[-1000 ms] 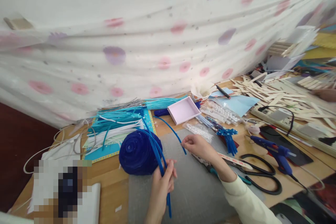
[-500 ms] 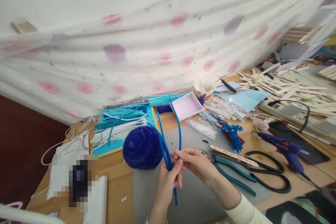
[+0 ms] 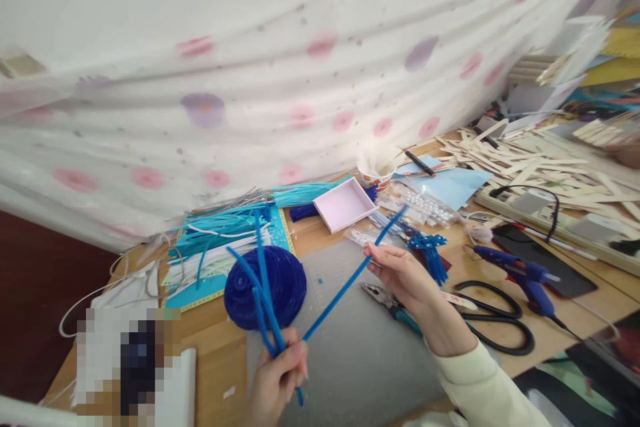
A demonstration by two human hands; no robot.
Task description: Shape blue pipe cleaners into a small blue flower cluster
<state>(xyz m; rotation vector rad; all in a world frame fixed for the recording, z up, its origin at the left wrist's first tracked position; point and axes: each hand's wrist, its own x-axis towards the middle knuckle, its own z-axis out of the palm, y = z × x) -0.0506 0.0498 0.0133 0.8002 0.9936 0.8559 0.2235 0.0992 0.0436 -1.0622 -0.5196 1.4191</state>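
My left hand is closed around several blue pipe cleaners, whose upper ends fan out in front of a dark blue coiled dome. One more blue pipe cleaner slants up to the right from the left fist. My right hand pinches that one between thumb and fingertips near its upper part, and its tip sticks out beyond the fingers. Below the hands lies a grey mat. Pliers with teal handles rest on it, partly hidden behind my right wrist.
Bundles of turquoise and white pipe cleaners lie at the back left. A pink box lid and bags of white beads are behind the mat. Black-handled scissors, a blue glue gun, a phone and a power strip lie right.
My hands have moved apart, the right one up and to the right, drawing one pipe cleaner out slanted. The left hand has shifted down and left with the others. The view has turned slightly right.
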